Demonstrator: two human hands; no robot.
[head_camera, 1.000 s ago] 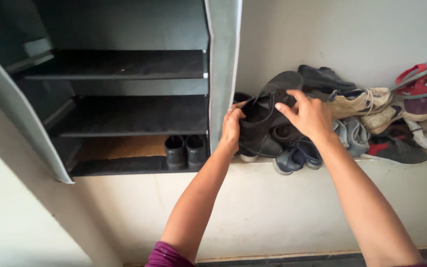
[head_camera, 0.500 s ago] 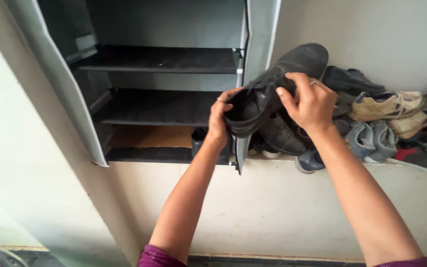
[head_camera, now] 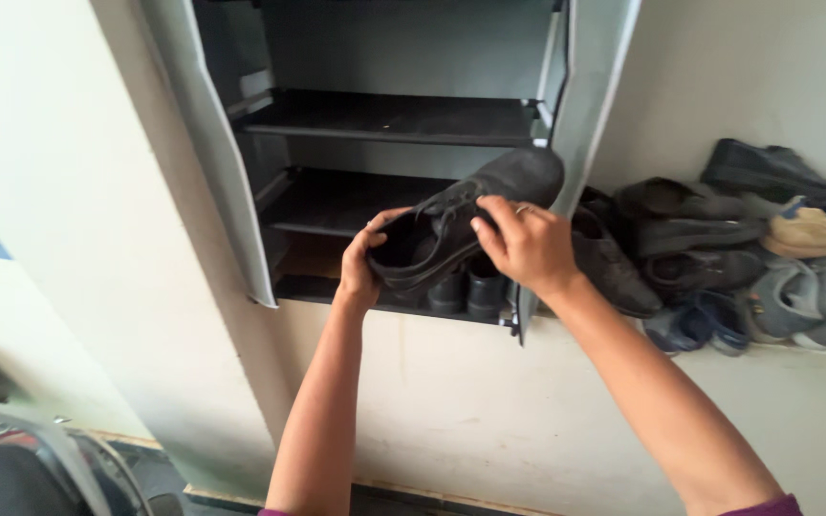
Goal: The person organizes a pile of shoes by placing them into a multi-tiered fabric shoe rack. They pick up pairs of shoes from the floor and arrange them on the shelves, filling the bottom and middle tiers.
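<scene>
Hands both gripping worn black lace-up leather shoe: left hand clasps heel, right hand pinches laces, before grey shelf rack.

A grey shoe cabinet stands open on a pale ledge, its fabric flaps hanging at the left and right edges. Inside are dark shelves: the top shelf and the middle shelf show nothing lying on them, and the bottom shelf carries a pair of small black shoes standing side by side near its right end, toes facing outward. To the right of the cabinet, the ledge bears a heap of shoes against the wall: dark leather ones nearest the cabinet, a black shoe on top at the far side, beige and grey-blue ones further right.
</scene>
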